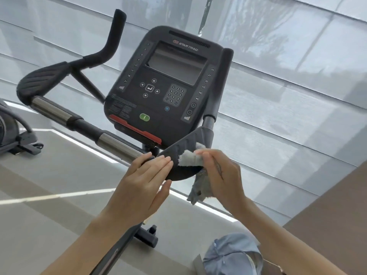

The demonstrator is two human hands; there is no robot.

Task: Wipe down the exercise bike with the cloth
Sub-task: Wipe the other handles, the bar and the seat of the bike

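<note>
The exercise bike's black console (166, 86) stands in the middle of the head view, with a dark screen, keypad and green button. Black handlebars curve up on both sides, and a chrome bar (117, 144) runs from lower left to the centre. My right hand (220, 175) is shut on a pale grey-blue cloth (190, 159) and presses it on the right elbow pad (184, 145). Part of the cloth hangs below the hand. My left hand (145, 183) grips the near edge of that pad, beside the end of the chrome bar.
Pale window blinds (288, 96) fill the background behind the bike. The base of another machine (14, 135) sits at the far left on the light floor. A brown surface (337, 215) rises at the lower right. The bike's frame and a knob (148, 235) lie below my arms.
</note>
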